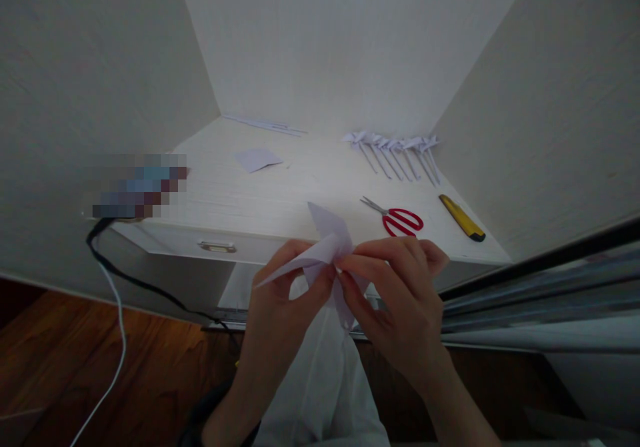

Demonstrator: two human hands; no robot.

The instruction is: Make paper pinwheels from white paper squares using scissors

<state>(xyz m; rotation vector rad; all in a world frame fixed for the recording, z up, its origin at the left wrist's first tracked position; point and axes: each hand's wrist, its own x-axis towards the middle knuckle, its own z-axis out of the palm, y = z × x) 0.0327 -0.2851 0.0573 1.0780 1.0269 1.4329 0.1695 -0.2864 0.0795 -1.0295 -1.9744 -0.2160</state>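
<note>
**FOLDED PAPER PINCHED IN BOTH HANDS AT PALE COUNTER**

Seen at far left: a black cable (145, 283) and a white cable (120, 340), hung from the counter (300, 187) edge down to the wooden floor (60, 353). Just right of them, a metal drawer handle (217, 247) set in the counter's front. Farther back, left lying flat on the top: a loose paper sheet (257, 159), and behind it some thin paper strips (265, 125) against the rear wall.

Held low and central, in front of the counter and clear of its top: the folded paper (330, 230), white, with one point up and a long flap out to the left. Gripped from the left by the left hand (280, 300), fingers closed together on that flap, thumb on the near side. Gripped from the right by the right hand (405, 293), fingers likewise clamped on the paper's middle, the fingertips of both hands nearly touching. Below the hands, a white cloth (320, 380) across the lap.

Lined up right of centre near the back wall: a row of folded paper pieces (395, 150), each with a long thin tail angled toward the viewer. Placed nearer the front edge, just beyond the right hand: red-handled scissors (397, 220), blades shut and aimed left. Laid beside them at far right: a yellow utility knife (461, 218), near the counter's right edge.
</note>
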